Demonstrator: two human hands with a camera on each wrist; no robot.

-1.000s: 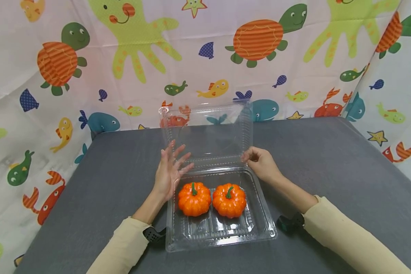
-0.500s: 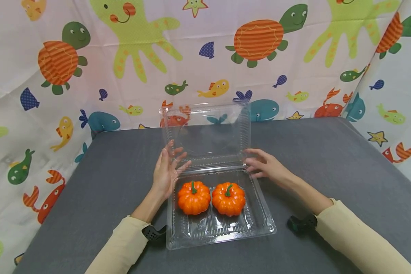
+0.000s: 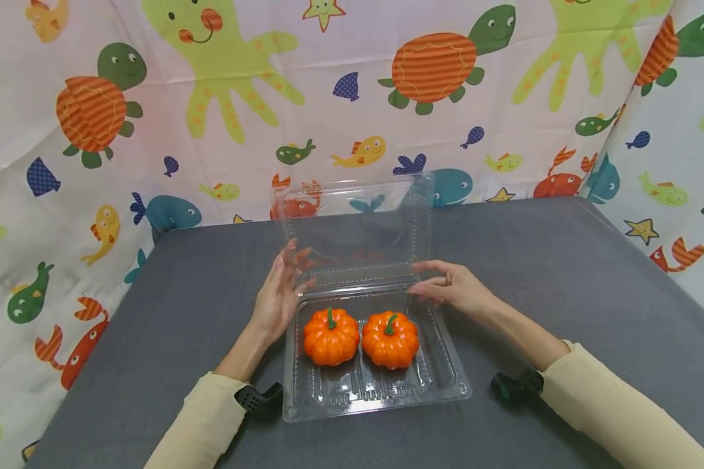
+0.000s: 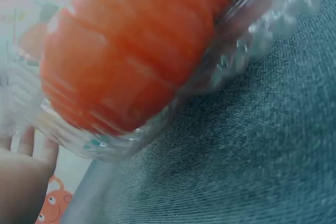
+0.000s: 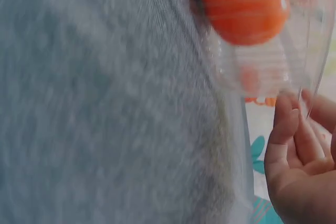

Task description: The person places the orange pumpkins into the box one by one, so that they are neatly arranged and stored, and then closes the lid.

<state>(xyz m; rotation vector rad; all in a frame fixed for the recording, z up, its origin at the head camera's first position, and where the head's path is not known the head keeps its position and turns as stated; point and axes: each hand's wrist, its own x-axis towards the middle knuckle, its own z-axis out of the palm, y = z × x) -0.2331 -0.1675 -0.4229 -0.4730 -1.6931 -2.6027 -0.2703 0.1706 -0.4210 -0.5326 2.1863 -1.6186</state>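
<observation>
A clear plastic clamshell container (image 3: pixel 375 405) lies open on the table, its see-through lid (image 3: pixel 358 225) raised at the back. Side by side in its base are two small orange pumpkins, a left pumpkin (image 3: pixel 331 337) and a right pumpkin (image 3: pixel 390 341), each with a green stem. My left hand (image 3: pixel 276 296) is at the hinge's left end, fingers stretched out and partly seen through the lid's plastic. At the hinge's right end, my right hand (image 3: pixel 454 286) pinches the plastic edge. The right wrist view shows the fingers (image 5: pixel 286 127) curled at that rim.
A dark grey cloth-covered table (image 3: pixel 540 260) spreads around the container. Behind it hangs a white curtain (image 3: pixel 234 150) printed with sea animals. Dark bands, a left wristband (image 3: pixel 258 396) and a right wristband (image 3: pixel 516 384), sit at the beige sleeves.
My right hand let go of the lid's edge, drew back with spread fingers, then came in again at the hinge corner. My left fingers slid further behind the lid. The pumpkins stay in the base.
</observation>
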